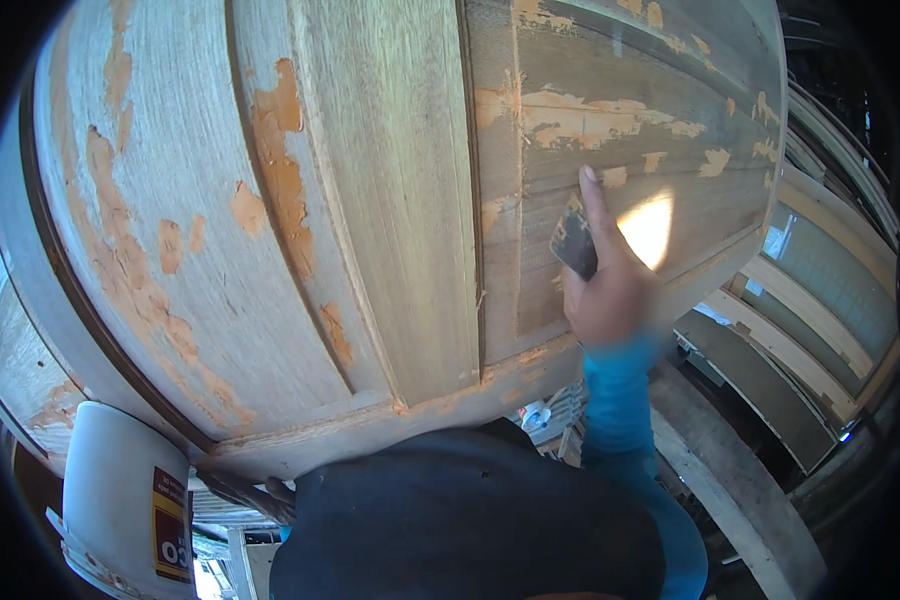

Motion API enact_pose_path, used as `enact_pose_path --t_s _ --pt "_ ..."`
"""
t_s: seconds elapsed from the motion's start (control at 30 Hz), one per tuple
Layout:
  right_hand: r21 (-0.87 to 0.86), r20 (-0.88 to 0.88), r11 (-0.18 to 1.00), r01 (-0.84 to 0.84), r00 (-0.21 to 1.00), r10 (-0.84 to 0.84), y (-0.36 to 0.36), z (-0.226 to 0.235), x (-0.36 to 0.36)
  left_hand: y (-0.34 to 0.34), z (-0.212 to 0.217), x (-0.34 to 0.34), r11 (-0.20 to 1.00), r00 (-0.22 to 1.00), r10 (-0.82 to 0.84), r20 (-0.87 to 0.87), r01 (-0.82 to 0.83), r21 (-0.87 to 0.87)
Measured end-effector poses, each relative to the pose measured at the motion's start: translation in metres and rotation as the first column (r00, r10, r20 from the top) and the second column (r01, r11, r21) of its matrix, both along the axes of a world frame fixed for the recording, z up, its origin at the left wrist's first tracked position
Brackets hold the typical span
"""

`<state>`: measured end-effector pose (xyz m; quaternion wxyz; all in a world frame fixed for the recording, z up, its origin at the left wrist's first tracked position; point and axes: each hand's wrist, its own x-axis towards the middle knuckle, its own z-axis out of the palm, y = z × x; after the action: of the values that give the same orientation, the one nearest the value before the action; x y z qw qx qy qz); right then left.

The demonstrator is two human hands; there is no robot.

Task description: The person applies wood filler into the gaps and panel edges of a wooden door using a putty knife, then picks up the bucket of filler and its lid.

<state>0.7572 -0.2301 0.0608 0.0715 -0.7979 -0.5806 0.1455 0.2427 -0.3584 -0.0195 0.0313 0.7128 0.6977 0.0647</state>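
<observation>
A wooden panelled door (pixel 390 200) lies before me, with patches of orange filler (pixel 282 190) smeared along its grooves and boards. On its right half, my right hand (pixel 615 295) is closed round a small dark flat scraper (pixel 574 242). Orange filler marks the scraper's blade, and my index finger stretches past it over the wood. My left hand (pixel 270 502) is a dark shape at the door's near edge, beside a white bucket (pixel 120 490). Shadow hides most of its fingers, so its grip does not show.
Framed wooden panels (pixel 810 300) are stacked to the right. A pale curved beam (pixel 740 480) runs below them. Another wooden panel (pixel 25 340) stands at the far left. A bright patch of sunlight (pixel 648 228) falls beside my right hand.
</observation>
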Motion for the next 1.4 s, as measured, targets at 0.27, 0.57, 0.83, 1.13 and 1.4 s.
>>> enact_pose_path --t_s 0.27,0.57,0.83,1.13,1.4 --pt "-0.053 0.134 0.997 0.056 0.990 -0.049 -0.009 -0.008 -0.021 0.009 0.025 0.009 0.968 0.975 -0.214 0.062 0.203 0.148" --pt "-0.104 0.233 0.969 0.224 0.953 -0.195 -0.009 -0.012 -0.034 -0.032 0.032 -0.105 0.965 0.610 0.224 0.760 -0.248 -0.085" --pt "0.131 -0.138 0.988 0.088 0.988 -0.069 0.001 0.014 -0.099 0.041 0.093 -0.173 0.788 0.473 -0.015 0.881 -0.536 0.301" --pt "0.641 -0.674 0.759 -0.110 0.391 0.626 -0.005 0.097 -0.357 0.114 0.190 -0.157 0.855 0.834 -0.444 0.327 0.285 0.433" --pt "0.823 -0.475 0.560 -0.093 0.429 0.768 -0.012 0.106 -0.384 0.123 0.186 -0.141 0.808 0.772 -0.555 0.310 0.412 0.421"
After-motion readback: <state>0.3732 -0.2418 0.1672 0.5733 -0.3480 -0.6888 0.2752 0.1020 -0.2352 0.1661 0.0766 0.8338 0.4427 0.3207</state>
